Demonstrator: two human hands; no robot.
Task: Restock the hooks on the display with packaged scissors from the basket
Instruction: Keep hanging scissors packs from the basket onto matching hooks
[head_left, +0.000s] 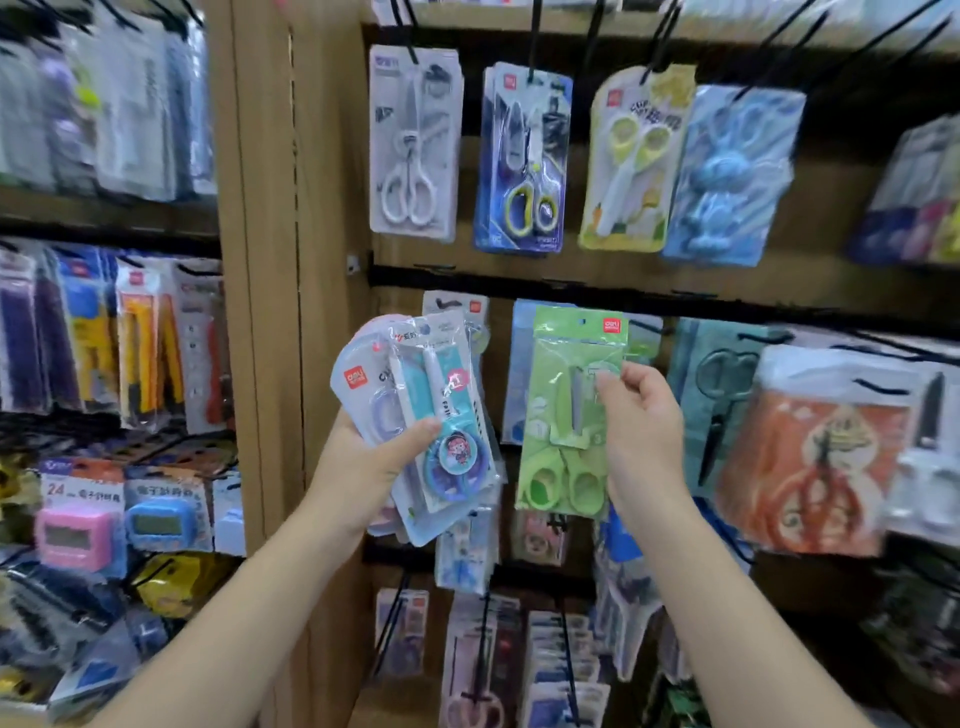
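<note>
My left hand (371, 457) grips a fanned stack of packaged scissors (415, 415), teal and purple ones on top, held up in front of the display's left edge. My right hand (641, 426) pinches a green pack of scissors (569, 415) by its right side, upright before the middle row of hooks. Black hooks (639, 327) jut out along that row, some bearing packs behind the green one. The basket is out of view.
The top row carries white scissors (413, 145), blue-yellow scissors (524, 161), a yellow pack (634, 161) and a blue pack (727, 176). An orange pack (815, 457) hangs at right. A wooden post (291, 260) separates shelves of other stationery at left.
</note>
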